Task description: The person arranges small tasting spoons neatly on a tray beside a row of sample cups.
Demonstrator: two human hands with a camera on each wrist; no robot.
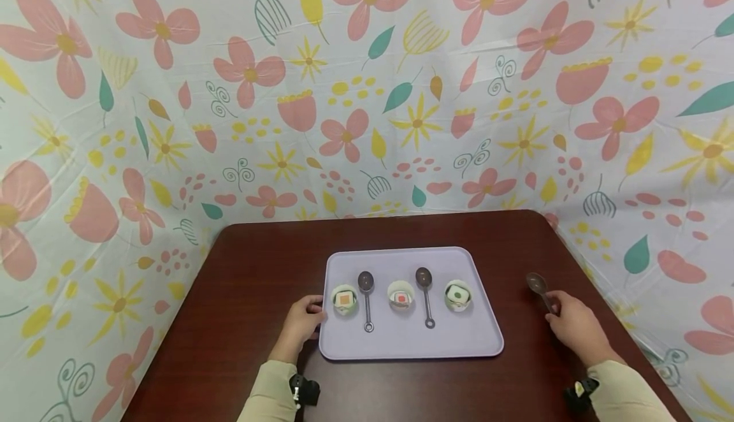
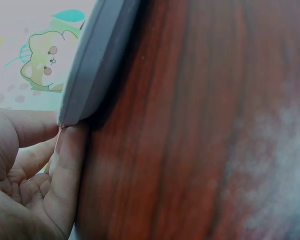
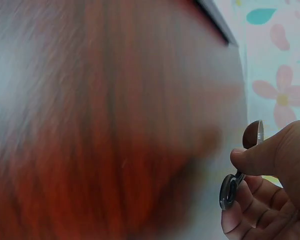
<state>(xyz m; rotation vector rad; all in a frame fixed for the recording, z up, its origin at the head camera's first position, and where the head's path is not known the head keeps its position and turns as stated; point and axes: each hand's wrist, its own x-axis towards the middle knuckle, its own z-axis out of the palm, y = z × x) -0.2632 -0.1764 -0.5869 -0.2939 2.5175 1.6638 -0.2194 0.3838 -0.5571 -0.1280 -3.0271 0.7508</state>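
A pale lilac tray [image 1: 410,345] lies on the table, and my left hand [image 1: 302,323] grips its left edge. The left wrist view has thumb and fingers pinching the tray's rim [image 2: 87,75]. On the tray stand three small round cups, the left cup [image 1: 344,310] holding a piece with an orange square, the middle cup [image 1: 400,307] a red-marked piece, the right cup [image 1: 459,305] a green-marked piece. Between them lie two dark spoons, a left spoon [image 1: 367,291] and a right spoon [image 1: 425,288]. My right hand [image 1: 579,326] pinches the handle of a third spoon [image 1: 537,283], right of the tray.
The dark red-brown table [image 1: 258,256] has rounded back corners. A floral curtain [image 1: 355,90] hangs behind it and along both sides. In the left wrist view, a cartoon animal picture [image 2: 50,60] shows beyond the tray's rim.
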